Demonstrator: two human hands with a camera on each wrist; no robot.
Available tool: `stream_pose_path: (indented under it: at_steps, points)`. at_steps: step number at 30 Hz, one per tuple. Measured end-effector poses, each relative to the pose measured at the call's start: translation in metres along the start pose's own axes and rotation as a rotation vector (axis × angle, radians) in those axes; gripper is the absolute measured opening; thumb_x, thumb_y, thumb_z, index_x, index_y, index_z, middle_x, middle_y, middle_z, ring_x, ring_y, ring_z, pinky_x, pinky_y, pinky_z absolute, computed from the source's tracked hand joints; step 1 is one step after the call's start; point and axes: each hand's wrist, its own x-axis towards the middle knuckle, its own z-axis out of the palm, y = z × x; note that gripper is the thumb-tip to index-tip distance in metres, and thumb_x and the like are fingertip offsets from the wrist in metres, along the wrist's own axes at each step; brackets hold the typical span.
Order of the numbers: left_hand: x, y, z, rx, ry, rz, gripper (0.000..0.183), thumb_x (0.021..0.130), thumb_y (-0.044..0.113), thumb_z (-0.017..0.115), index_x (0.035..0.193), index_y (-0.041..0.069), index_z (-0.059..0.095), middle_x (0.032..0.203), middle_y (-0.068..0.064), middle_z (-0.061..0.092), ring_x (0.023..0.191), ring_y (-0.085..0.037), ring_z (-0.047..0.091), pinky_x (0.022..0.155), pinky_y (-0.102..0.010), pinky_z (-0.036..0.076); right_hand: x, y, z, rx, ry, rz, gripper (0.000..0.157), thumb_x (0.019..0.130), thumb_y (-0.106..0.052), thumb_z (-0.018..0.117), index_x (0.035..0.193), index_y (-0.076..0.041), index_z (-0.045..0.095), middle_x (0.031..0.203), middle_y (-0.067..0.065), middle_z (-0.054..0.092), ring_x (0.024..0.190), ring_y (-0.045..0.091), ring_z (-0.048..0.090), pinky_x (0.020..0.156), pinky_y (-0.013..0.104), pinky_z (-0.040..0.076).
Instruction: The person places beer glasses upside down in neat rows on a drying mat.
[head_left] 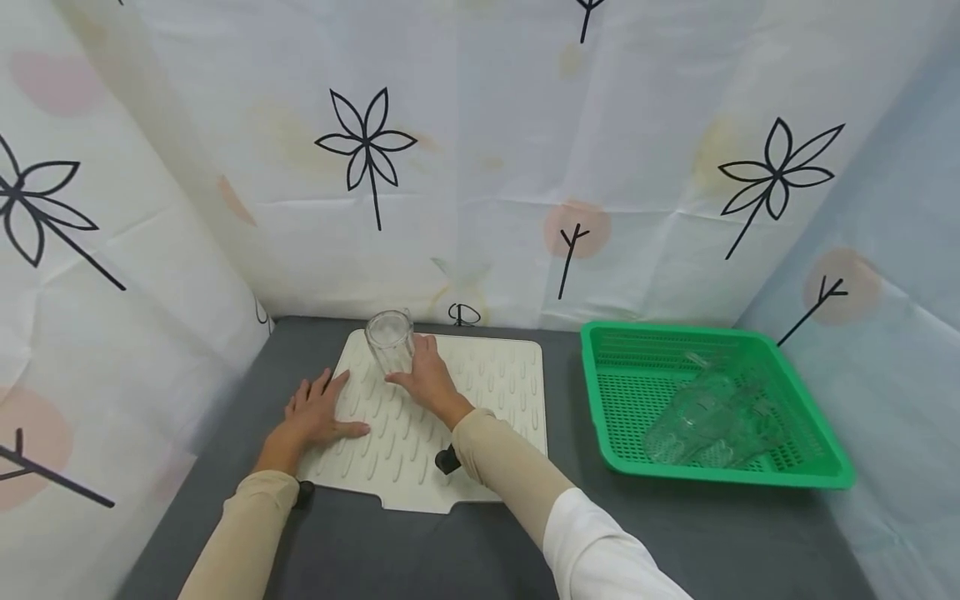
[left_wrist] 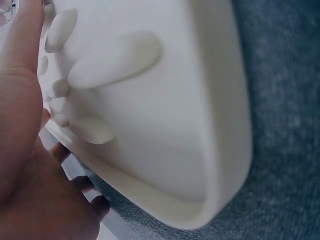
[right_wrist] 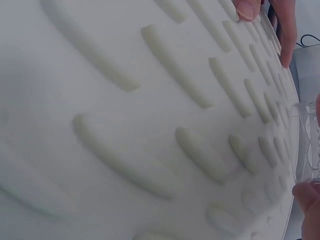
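Near the far left corner of a cream ridged drainer mat (head_left: 480, 367), my right hand (head_left: 431, 379) grips a clear glass (head_left: 390, 333) from its right side. In the right wrist view the glass (right_wrist: 304, 145) shows a patterned wall at the right edge, with my thumb (right_wrist: 307, 195) against it. My left hand (head_left: 315, 412) rests at the mat's left edge, fingers spread and thumb over the ridges. The left wrist view shows those fingers (left_wrist: 82, 185) reaching past the mat's raised rim (left_wrist: 220, 150).
To the right, a green plastic basket (head_left: 592, 392) holds several clear glass items (head_left: 697, 417) lying in its right half. Dark grey cloth (head_left: 570, 533) covers the table. Patterned curtains (head_left: 480, 167) stand behind and on both sides.
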Motion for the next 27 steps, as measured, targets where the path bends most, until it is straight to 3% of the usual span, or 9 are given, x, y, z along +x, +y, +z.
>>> stream_pose_path:
  at_steps: [5, 14, 23, 27]
  points:
    - [0.001, -0.002, -0.001, 0.005, 0.008, -0.006, 0.123, 0.074, 0.070, 0.079, 0.164, 0.015, 0.017, 0.169, -0.027, 0.003, 0.151, -0.062, -0.001, 0.115, -0.080, 0.007, 0.005, -0.004, 0.002, 0.040, -0.007, 0.023, 0.086, 0.092, -0.040, 0.077, 0.156, -0.008, 0.029, 0.144, 0.010, 0.039, 0.122, 0.026, 0.062, 0.106, 0.037, 0.053]
    - [-0.001, -0.004, 0.000, 0.004, 0.015, -0.006, 0.122, 0.074, 0.073, 0.077, 0.164, 0.015, 0.017, 0.170, -0.026, 0.003, 0.152, -0.062, -0.001, 0.115, -0.080, 0.007, 0.016, -0.008, 0.006, 0.002, -0.012, 0.026, 0.085, 0.092, -0.043, 0.075, 0.155, -0.010, 0.029, 0.140, 0.008, 0.039, 0.107, 0.023, 0.064, 0.100, 0.034, 0.055]
    - [-0.004, -0.002, 0.000, -0.024, 0.010, -0.014, 0.124, 0.072, 0.073, 0.078, 0.164, 0.015, 0.018, 0.170, -0.026, 0.003, 0.152, -0.061, -0.002, 0.116, -0.079, 0.006, 0.015, -0.005, 0.012, 0.092, -0.045, 0.074, 0.087, 0.093, -0.037, 0.076, 0.160, -0.012, 0.025, 0.151, 0.010, 0.036, 0.129, 0.027, 0.059, 0.114, 0.038, 0.047]
    - [-0.002, -0.004, 0.001, -0.023, 0.006, -0.022, 0.123, 0.074, 0.073, 0.077, 0.165, 0.016, 0.017, 0.171, -0.025, 0.001, 0.153, -0.061, -0.004, 0.117, -0.079, 0.005, 0.017, -0.005, 0.014, 0.093, -0.038, 0.078, 0.087, 0.092, -0.037, 0.077, 0.159, -0.010, 0.028, 0.149, 0.012, 0.040, 0.130, 0.027, 0.058, 0.113, 0.039, 0.048]
